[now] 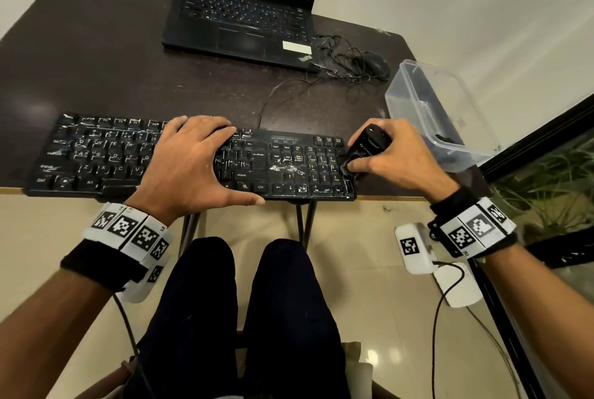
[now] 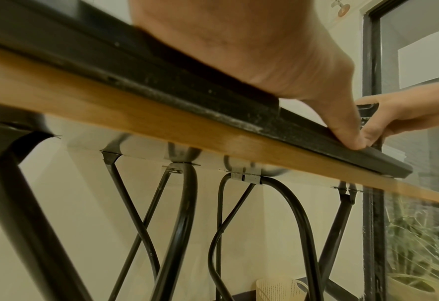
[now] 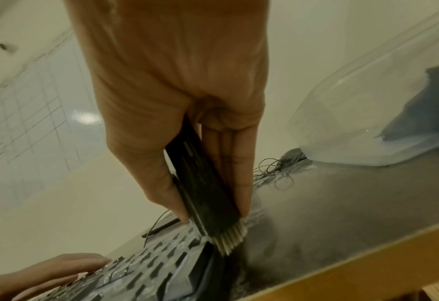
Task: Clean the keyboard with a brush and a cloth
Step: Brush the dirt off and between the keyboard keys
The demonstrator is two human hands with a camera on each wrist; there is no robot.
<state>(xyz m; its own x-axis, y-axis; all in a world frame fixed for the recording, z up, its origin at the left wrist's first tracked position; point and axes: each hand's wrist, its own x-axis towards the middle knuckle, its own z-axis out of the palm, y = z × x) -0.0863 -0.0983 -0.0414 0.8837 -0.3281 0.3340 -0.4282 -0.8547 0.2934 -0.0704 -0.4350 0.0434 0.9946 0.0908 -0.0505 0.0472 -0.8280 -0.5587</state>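
A black keyboard (image 1: 289,170) speckled with white dust lies along the table's near edge. My left hand (image 1: 193,160) rests flat over its middle keys, fingers spread, thumb along the front edge (image 2: 349,130). My right hand (image 1: 382,154) grips a black brush (image 1: 366,147) at the keyboard's right end. In the right wrist view the brush (image 3: 202,183) points down and its pale bristles (image 3: 231,238) touch the keyboard's right edge (image 3: 161,264). A patch of white dust (image 1: 286,168) lies above the arrow keys. A dark cloth (image 1: 445,138) lies inside the plastic box.
An open black laptop (image 1: 244,12) stands at the back of the dark table (image 1: 96,61). A mouse (image 1: 374,64) with tangled cable lies to its right. A clear plastic box (image 1: 430,109) sits at the table's right edge, close to my right hand.
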